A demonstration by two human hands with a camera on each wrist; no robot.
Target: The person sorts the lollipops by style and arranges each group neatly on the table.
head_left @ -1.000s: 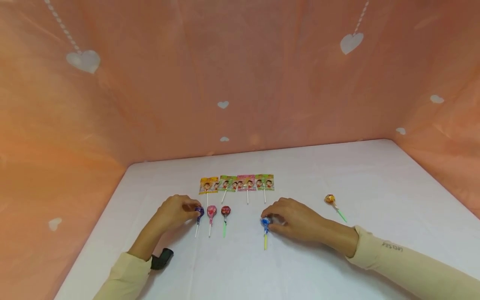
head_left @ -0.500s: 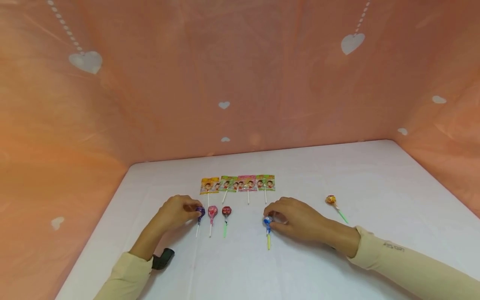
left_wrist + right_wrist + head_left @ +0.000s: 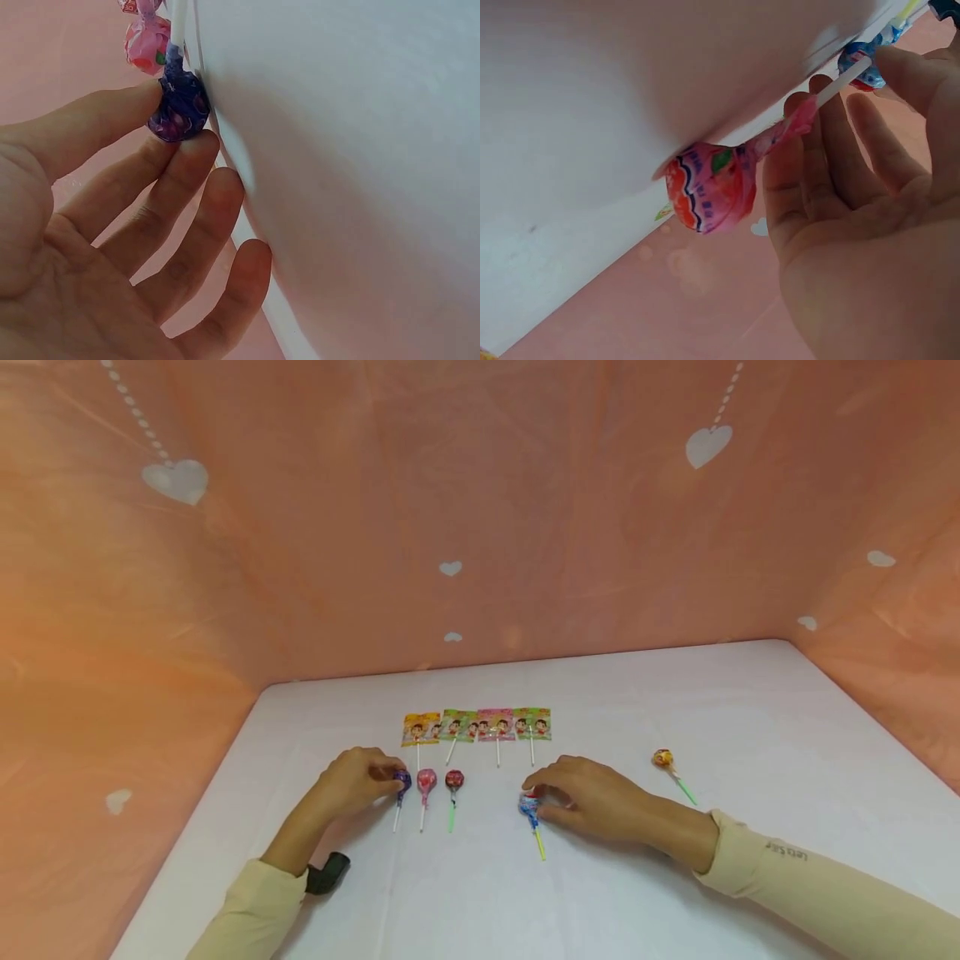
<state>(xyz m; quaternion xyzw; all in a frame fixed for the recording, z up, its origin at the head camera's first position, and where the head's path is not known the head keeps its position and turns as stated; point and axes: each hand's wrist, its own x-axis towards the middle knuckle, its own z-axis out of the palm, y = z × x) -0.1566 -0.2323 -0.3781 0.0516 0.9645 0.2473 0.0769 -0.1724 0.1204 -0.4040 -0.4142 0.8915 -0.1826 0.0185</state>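
Wrapper print (image 3: pixel 476 726) too small to read

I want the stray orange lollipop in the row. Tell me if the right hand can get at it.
Probably yes. The orange lollipop lies alone on the white table, off to the right hand's outer side, with nothing between. But that hand already grips the blue lollipop.

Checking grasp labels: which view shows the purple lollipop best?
The left wrist view: the purple lollipop fills the frame, pinched between thumb and fingers of the left hand. In the head view it is tiny and partly hidden. The right wrist view does not show it.
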